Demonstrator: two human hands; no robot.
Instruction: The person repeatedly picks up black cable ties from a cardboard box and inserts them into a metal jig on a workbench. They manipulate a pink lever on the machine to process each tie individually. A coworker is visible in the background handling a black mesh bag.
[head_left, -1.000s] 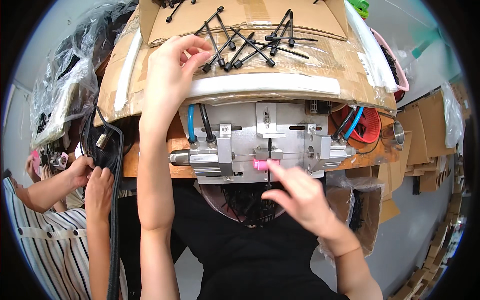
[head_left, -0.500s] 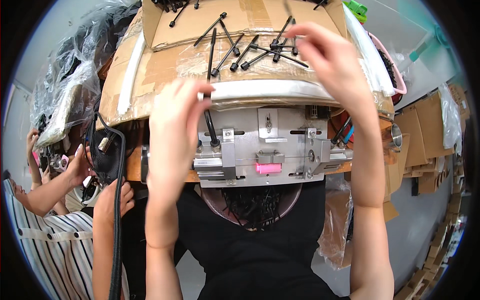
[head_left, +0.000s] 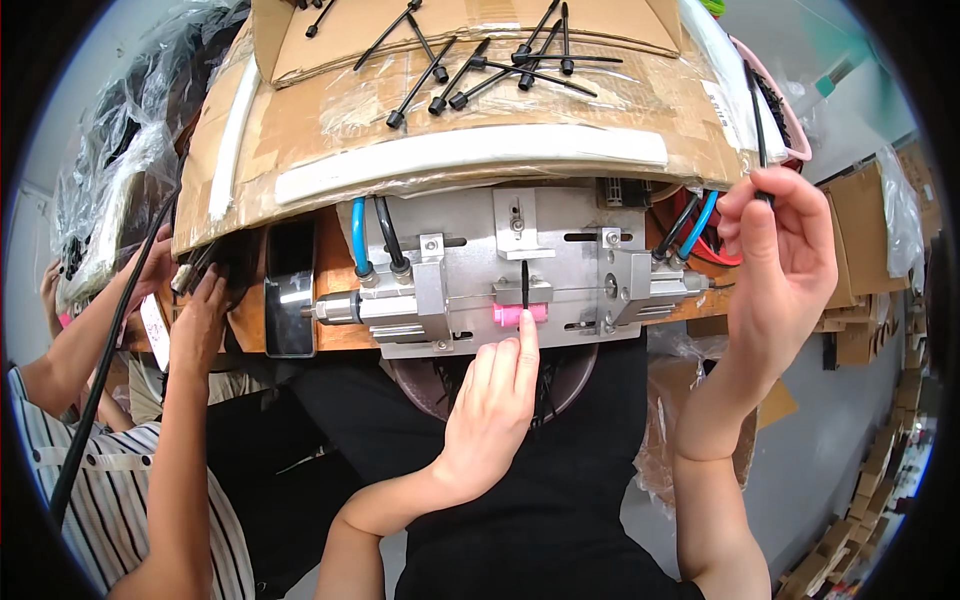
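Seating seems in hand: the left hand (head_left: pixel 490 415), index finger extended, others curled, reaches a black rod (head_left: pixel 525 282) across the metal fixture's pink block (head_left: pixel 506 316). Right of it, the right hand (head_left: pixel 780 235) pinches a second rod (head_left: pixel 755 112). The next move probably calls for careful alignment.

Our left hand (head_left: pixel 488 410) stretches its index finger (head_left: pixel 527 350) forward; our raised right hand (head_left: pixel 783 245) curls its fingers (head_left: pixel 795 188) toward the thumb (head_left: pixel 760 232).

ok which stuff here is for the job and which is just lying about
Seemingly in use:
black rod in the metal fixture, by the left hand
pink piece
second black rod, in the right hand
loose black rods on the cardboard

Apparently lying about:
phone beside the fixture
clear plastic, left
cardboard boxes, right
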